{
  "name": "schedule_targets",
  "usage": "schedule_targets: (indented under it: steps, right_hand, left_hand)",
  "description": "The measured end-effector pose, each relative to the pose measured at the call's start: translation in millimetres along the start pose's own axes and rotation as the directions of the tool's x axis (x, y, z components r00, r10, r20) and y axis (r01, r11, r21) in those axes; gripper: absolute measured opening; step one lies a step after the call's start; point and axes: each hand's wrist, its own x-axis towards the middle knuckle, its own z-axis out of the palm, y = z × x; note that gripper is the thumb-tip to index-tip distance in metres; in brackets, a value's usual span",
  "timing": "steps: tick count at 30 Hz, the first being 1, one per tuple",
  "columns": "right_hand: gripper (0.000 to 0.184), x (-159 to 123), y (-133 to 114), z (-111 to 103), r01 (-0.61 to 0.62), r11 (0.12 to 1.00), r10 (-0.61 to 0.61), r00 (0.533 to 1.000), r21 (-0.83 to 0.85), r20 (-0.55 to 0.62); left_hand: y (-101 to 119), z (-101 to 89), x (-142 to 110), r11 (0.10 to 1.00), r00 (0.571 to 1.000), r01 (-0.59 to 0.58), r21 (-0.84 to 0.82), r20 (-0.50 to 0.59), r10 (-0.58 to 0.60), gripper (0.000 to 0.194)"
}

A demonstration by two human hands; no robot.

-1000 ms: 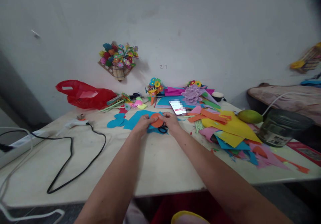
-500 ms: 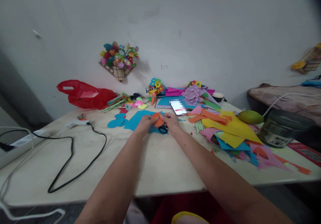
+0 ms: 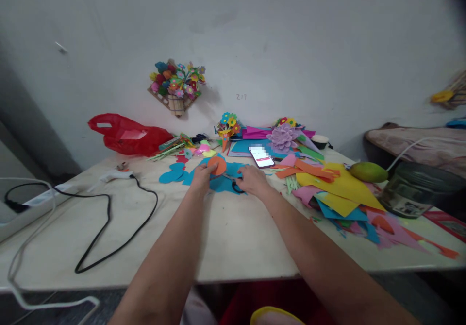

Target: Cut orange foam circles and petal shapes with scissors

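Note:
In the head view my left hand (image 3: 202, 175) pinches an orange paper circle (image 3: 217, 166) between thumb and fingers. The circle is held up over a blue sheet (image 3: 221, 185) on the table. Beside it, my right hand (image 3: 253, 179) has its fingers curled on the dark handles of a pair of scissors (image 3: 237, 186). The scissors rest on the blue sheet, their blades pointing left toward the circle. Several blue circles (image 3: 172, 175) lie to the left of my left hand.
A glue gun (image 3: 115, 175) with a black cord lies at left near a power strip (image 3: 36, 203). Behind are a red plastic bag (image 3: 127, 135), a phone (image 3: 261, 157) and a purple flower (image 3: 282, 138). Coloured scraps (image 3: 338, 184), a mango (image 3: 369, 172) and a jar (image 3: 409, 189) stand right.
My right hand has let go of the orange circle and taken the scissors' handles. My left hand has moved the circle a little to the left.

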Motion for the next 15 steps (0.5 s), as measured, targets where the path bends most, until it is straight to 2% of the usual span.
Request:
schedule_targets:
  steps: [4, 8, 15]
  right_hand:
    - [0.043, -5, -1, -6, 0.030, 0.995, -0.020, 0.994, -0.092, 0.107]
    - [0.041, -6, -6, -4, 0.033, 0.994, -0.019, 0.991, -0.105, 0.130]
    - [0.045, -6, -12, -7, 0.010, 0.990, 0.013, 0.987, -0.142, 0.161]
  left_hand:
    - [-1, -2.4, 1, 1.000, 0.996, -0.009, -0.007, -0.085, 0.008, 0.038]
    - [-3, -3.7, 3, 0.999, 0.992, -0.035, -0.024, -0.123, 0.032, 0.040]
    - [-4, -7.7, 6, 0.999, 0.998, -0.050, -0.002, -0.049, 0.050, 0.036]
